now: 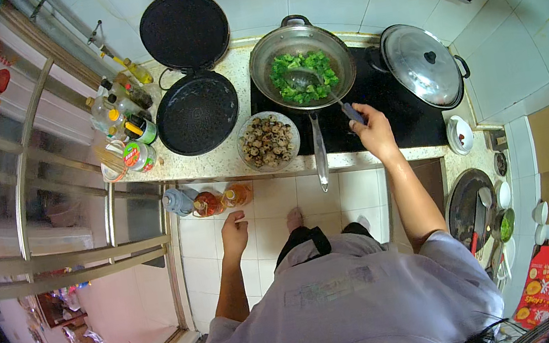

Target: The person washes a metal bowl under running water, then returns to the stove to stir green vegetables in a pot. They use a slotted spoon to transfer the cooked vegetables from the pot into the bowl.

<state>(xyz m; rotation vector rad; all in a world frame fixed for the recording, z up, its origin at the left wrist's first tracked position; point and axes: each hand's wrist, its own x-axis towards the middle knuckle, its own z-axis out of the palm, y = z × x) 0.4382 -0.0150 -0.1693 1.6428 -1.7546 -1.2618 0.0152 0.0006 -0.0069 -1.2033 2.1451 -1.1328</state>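
Note:
My right hand [375,128] grips the grey handle [353,114] of a metal wok spatula. Its broad head [301,79] lies blurred among chopped green broccoli [325,67] in a steel wok [260,68]. The wok sits on a black glass cooktop [383,119], and its long handle [320,149] points towards me past the counter edge. My left hand [235,234] hangs at my side over the floor, fingers loosely curled and nothing seen in it. Left of the wok handle, a clear bowl [244,157] holds speckled quail eggs [270,141].
An electric griddle [198,113] stands with its lid raised, beside several bottles [126,108] and a jar [140,156]. A lidded pan [420,64] occupies the cooktop's right. Rightward are a small white bowl [459,135] and a round board [461,208] bearing a cleaver. Oil bottles [207,203] stand on the floor.

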